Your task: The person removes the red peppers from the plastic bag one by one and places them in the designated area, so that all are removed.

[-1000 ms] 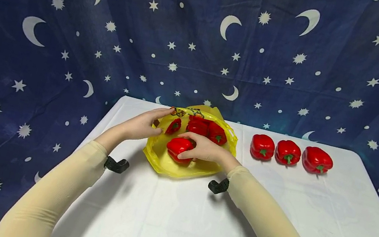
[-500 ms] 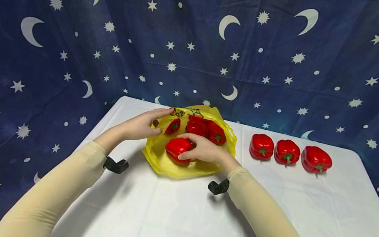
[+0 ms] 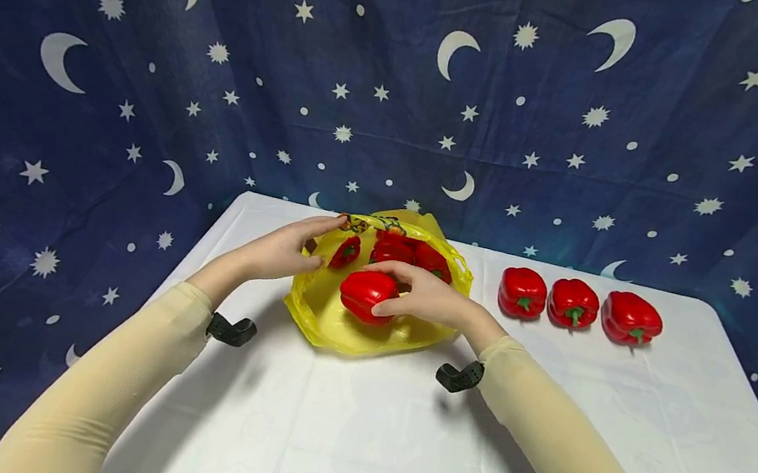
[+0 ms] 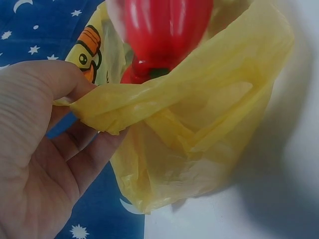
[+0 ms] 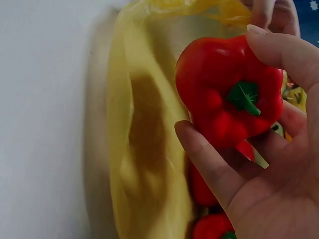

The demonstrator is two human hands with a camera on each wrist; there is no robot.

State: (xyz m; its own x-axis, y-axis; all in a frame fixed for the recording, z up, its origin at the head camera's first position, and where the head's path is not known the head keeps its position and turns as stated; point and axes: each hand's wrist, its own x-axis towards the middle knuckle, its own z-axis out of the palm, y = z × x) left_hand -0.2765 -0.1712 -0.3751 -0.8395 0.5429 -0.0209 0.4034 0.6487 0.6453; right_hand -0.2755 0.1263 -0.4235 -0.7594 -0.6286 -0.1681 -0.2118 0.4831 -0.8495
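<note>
A red bell pepper (image 5: 219,84) with a green stem sits in my right hand (image 3: 423,295), held between thumb and fingers over the mouth of a yellow plastic bag (image 3: 313,326). My left hand (image 3: 281,251) pinches the bag's left rim; in the left wrist view the yellow film (image 4: 119,102) passes between its thumb and fingers. Inside the bag lie several more red bell peppers, one small-looking at the left (image 3: 346,252) and others at the back (image 3: 393,250), partly hidden by the right hand.
To the right of the bag, three red bell peppers (image 3: 574,305) stand in a row on the white-covered table (image 3: 388,441). A dark blue curtain (image 3: 405,89) with moons and stars hangs behind. Each wrist wears a black camera mount (image 3: 459,376).
My right hand has lifted the bell pepper a little and drawn it slightly right, its forearm shifting right too. The left hand keeps its place at the bag's rim.
</note>
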